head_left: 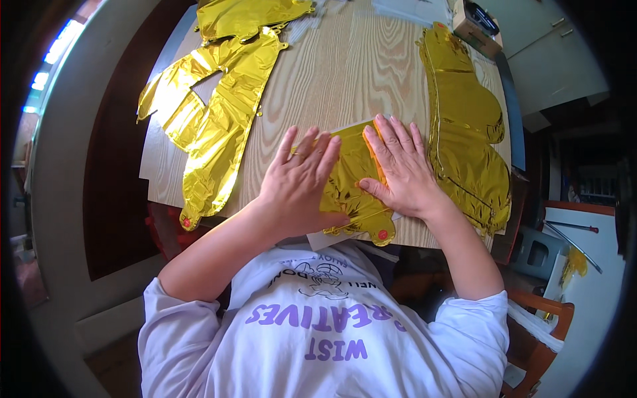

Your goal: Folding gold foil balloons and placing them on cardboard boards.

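Note:
My left hand [300, 174] lies flat with spread fingers on the left side of a gold foil balloon [352, 176], folded flat at the table's near edge. My right hand [406, 167] presses flat along its right side, thumb stretched toward the middle. A strip of orange [379, 154] shows beside the right hand's fingers; what it belongs to is partly hidden. Under the folded balloon, the corner of a whitish sheet [325, 240] sticks out. The balloon's rounded tab with a red dot [383, 235] points toward me. Neither hand grips anything.
A flat gold letter-shaped balloon [229, 123] lies at left, with more gold foil [249, 16] beyond it. Another gold balloon [464, 126] with a rounded double outline lies at right. A box [478, 30] with a dark object stands on the wood-grain table's [332, 73] far right corner.

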`<action>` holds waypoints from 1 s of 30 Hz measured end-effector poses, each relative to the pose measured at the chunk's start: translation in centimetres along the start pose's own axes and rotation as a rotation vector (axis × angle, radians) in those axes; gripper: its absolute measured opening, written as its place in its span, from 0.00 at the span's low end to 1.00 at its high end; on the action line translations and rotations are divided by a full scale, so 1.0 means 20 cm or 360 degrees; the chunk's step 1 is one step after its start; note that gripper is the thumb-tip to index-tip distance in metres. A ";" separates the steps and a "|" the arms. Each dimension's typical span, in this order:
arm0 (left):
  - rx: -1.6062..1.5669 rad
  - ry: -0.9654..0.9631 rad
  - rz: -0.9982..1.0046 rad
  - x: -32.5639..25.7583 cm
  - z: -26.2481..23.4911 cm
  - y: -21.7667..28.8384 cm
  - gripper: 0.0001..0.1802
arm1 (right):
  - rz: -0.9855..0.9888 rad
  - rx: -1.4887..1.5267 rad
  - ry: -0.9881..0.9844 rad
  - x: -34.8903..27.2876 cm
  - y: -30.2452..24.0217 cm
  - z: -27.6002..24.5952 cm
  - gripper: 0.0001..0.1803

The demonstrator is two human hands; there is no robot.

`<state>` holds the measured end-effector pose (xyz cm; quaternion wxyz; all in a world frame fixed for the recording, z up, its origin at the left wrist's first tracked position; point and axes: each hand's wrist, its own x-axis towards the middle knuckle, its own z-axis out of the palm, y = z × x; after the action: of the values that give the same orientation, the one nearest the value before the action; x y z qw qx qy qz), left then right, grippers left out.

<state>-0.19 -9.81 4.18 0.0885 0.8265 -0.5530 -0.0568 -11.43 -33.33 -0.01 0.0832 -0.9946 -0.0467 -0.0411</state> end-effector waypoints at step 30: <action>-0.0012 0.0212 -0.0059 -0.18 0.16 -0.01 0.62 | 0.0000 -0.0016 0.0021 0.00 -0.01 0.00 0.50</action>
<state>-1.95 -6.63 0.94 0.1272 0.8382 -0.5302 -0.0054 -11.43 -33.18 0.02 0.0784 -0.9947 -0.0460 -0.0478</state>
